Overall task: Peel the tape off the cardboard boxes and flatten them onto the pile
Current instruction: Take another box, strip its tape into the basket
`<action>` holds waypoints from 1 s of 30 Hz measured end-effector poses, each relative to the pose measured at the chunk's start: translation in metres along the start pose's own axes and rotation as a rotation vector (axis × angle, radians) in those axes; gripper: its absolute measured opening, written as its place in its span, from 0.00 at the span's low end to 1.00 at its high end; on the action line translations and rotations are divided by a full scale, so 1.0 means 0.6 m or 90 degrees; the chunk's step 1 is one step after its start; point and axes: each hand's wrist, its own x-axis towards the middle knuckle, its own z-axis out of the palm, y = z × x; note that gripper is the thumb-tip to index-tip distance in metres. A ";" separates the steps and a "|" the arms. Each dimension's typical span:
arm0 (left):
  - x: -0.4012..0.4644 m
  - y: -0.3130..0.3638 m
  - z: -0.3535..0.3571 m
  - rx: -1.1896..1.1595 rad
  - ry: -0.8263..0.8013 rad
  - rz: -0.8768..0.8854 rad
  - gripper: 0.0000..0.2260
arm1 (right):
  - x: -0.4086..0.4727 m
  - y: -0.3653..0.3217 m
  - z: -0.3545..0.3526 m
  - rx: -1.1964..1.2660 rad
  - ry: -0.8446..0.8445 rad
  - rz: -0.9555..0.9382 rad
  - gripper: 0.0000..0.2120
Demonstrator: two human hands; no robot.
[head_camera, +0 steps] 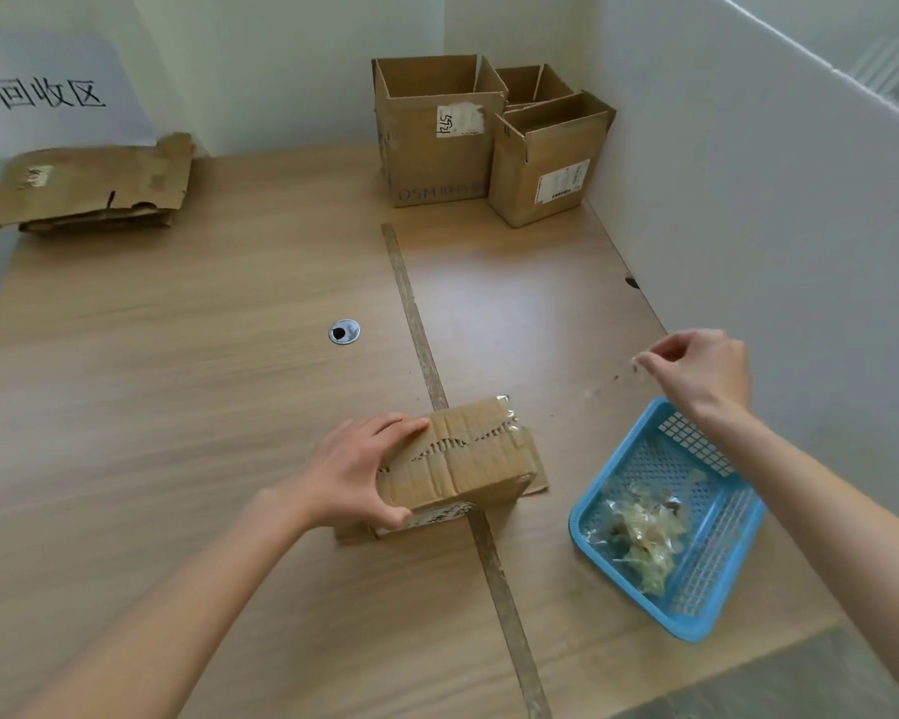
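Your left hand (356,472) clamps the small cardboard box (463,461) by its near end, thumb on the side, fingers over the torn top. Your right hand (704,371) is up and away to the right, fingertips pinched on a clear tape strip (600,389), probably thin, clingy and stretchy, trailing back toward the box. The box looks light, stiff and dented; hold the corners, not the ripped seam. The blue basket (639,604) sits just below your right wrist. There is open table (177,381) left of your grip, toward the flattened pile (94,186).

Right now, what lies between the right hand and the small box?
Head view: a stretched clear tape strip runs from the right hand toward the box.
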 end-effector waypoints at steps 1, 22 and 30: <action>0.003 0.000 -0.004 0.000 0.000 0.005 0.49 | -0.013 -0.003 0.009 0.001 -0.010 -0.047 0.04; 0.022 0.047 0.051 0.009 0.114 -0.002 0.47 | -0.138 -0.044 0.114 0.048 -0.191 -0.198 0.03; 0.014 0.018 0.037 0.009 0.102 0.007 0.46 | -0.086 0.020 0.064 0.144 -0.217 0.002 0.06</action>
